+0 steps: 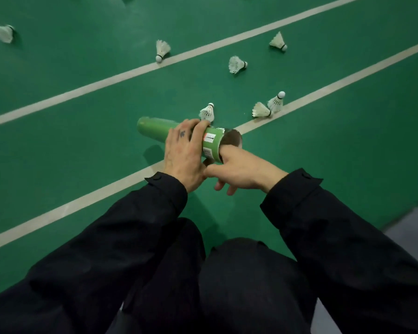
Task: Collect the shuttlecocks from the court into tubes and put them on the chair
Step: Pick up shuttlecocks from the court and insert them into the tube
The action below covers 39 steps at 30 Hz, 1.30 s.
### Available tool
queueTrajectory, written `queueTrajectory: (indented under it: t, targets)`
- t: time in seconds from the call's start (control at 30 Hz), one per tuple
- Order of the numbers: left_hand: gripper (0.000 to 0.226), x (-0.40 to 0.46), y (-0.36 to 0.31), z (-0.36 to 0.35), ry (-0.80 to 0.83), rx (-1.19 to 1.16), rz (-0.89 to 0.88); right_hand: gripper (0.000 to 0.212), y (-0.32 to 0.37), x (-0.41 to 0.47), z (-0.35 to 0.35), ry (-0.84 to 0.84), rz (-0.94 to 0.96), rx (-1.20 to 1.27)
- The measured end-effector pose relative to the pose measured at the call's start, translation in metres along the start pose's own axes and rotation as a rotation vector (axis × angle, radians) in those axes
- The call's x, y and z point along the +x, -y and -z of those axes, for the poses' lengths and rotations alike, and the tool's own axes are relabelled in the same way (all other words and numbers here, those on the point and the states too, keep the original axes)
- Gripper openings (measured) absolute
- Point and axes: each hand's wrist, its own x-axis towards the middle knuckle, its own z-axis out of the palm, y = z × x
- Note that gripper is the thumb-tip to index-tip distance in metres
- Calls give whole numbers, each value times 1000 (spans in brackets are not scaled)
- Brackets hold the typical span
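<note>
1. My left hand point(182, 154) wraps the green tube point(179, 135).
2. My right hand point(241, 171) has a finger in its open mouth, others loosely curled.
3. Nearest shuttlecock point(207, 112) lies just beyond the left hand's fingers; green floor point(82, 131) all around.

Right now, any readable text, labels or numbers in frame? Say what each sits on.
No text can be read.
White sticker with red and black marks on the green cardboard shuttlecock tube: too blurred.
Printed band near the tube's open end: too small.
Small dark mark on the back of the left hand: not lettering.
</note>
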Motion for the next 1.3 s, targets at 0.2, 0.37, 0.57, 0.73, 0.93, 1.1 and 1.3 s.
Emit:
queueTrajectory:
  t: [0.2,0.37,0.57,0.73,0.93,1.1,1.3]
  targets:
    - [79,9,-15,8,-7,-80,11,32,3,-34,17,-263,57,14]
    - [84,1,-36,0,3,-81,-135,48,1,-35,20,4,-155,73]
    - [80,11,-42,-3,-12,-175,-84,24,-14,-57,25,-265,11,113]
    - [85,24,-57,-22,36,-125,-113,32,-31,-37,36,-153,-53,150]
    - [82,70,-10,-45,-74,-64,131,17,-56,21,62,-380,127,473]
    - [81,95,38,-59,-85,153,339,16,-69,101,67,-401,80,538]
    - [81,118,81,-74,-75,216,456,20,-88,194,65,-339,18,324]
